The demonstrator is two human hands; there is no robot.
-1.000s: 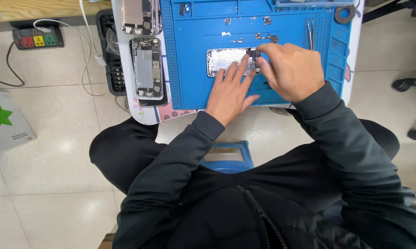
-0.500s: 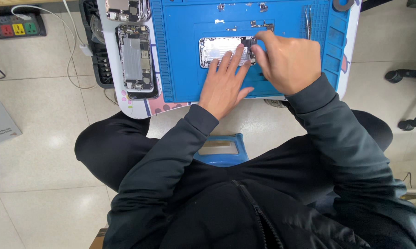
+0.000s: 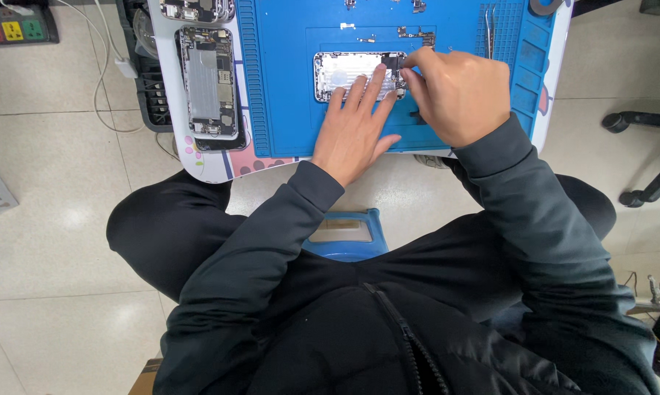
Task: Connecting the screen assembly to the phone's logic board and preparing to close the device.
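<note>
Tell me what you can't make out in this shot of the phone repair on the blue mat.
Head view:
- Right end of the phone housing: covered by the right hand.
- What the right hand's fingertips pinch: too small, hidden by the fingers.
- Housing's lower edge: under the left hand.
- Tweezers and the second opened phone: cut off by the top edge.

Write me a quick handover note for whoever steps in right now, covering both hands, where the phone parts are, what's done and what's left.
Left hand: flat on the blue repair mat, fingers spread, steadying the opened phone housing.
Right hand: fingertips pinched at the housing's right end; what the grip holds is hidden.
Second opened phone: lies left of the mat on the white lap table, untouched.
Tweezers rest in the mat's right-hand tray; small loose parts lie just above the housing.
Done: housing is open, and some parts are out on the mat.
Left: the work at the housing's right end is not finished.
</note>
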